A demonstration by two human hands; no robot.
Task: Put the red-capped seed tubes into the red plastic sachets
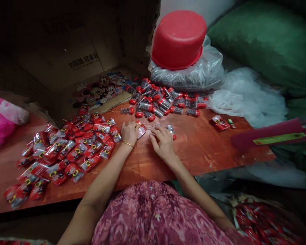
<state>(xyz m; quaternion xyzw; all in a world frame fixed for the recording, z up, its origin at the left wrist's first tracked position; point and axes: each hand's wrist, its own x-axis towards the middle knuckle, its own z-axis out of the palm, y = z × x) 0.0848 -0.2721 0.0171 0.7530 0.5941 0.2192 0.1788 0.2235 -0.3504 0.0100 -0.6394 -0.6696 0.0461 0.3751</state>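
My left hand (130, 132), with a thin gold bangle at the wrist, is closed on a red packet (142, 130) just above the orange-red tabletop. Its clear end pokes out to the right of my fingers. A short way to the right, my right hand (163, 141) hovers low or rests on the table, fingers bent and apart, with nothing visible in them. Beside its fingertips lies a small clear bottle with a red cap (171, 131), partly hidden by the hand. To the left of my left hand spreads a heap of filled red packets (76, 153).
Behind my hands lies a pile of red-capped bottles with dark contents (158, 100). A big open carton (91, 44) stands at back left. A red tub (180, 37) sits on a clear plastic bag (191, 76). A magenta bar (270, 134) juts in from the right.
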